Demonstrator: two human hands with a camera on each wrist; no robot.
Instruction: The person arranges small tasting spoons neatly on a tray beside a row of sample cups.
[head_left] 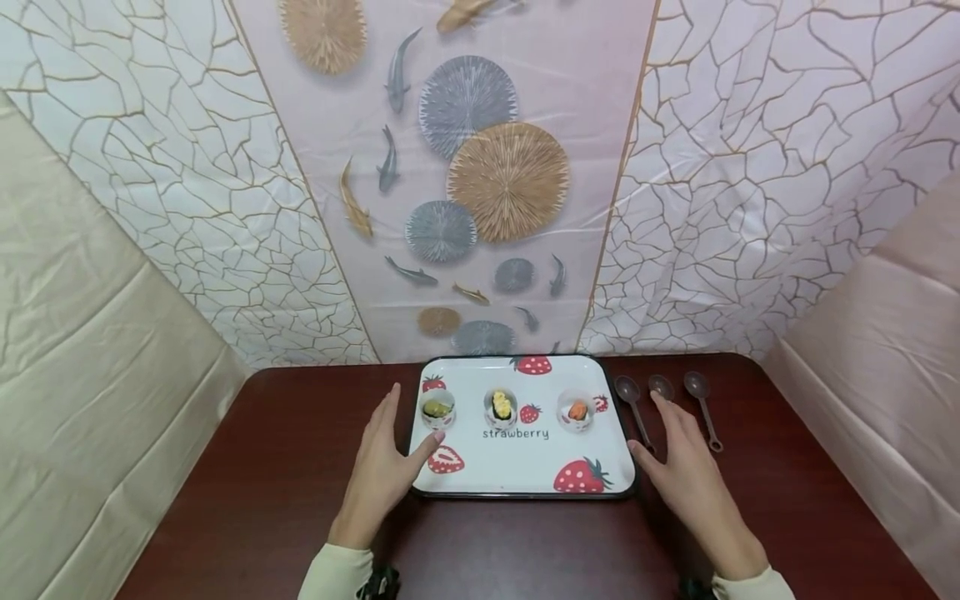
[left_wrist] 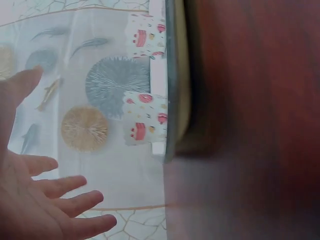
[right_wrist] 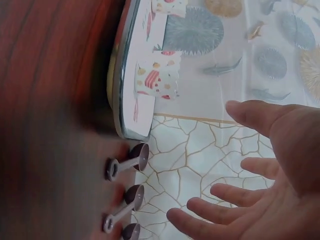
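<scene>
A white strawberry-print tray (head_left: 517, 471) with a dark rim lies at the back of the table. Three small printed paper cups stand in a row on it: the left cup (head_left: 438, 423) holds something green, the middle cup (head_left: 491, 418) a yellow-topped sushi piece, the right cup (head_left: 576, 425) something orange. At the tray's left edge is my left hand (head_left: 378, 471), fingers spread, holding nothing; its thumb appears over the rim near the left cup. My right hand (head_left: 693, 479) hovers beyond the right edge, fingers extended and bare of any object, near three measuring spoons.
The spoons lie right of the tray: one spoon (head_left: 627, 389) nearest it, a middle spoon (head_left: 660, 384) partly hidden behind my right fingers, and an outer spoon (head_left: 697, 385). A patterned cloth (head_left: 487, 283) rises behind the dark wooden table (head_left: 517, 550), with beige cloth on both sides.
</scene>
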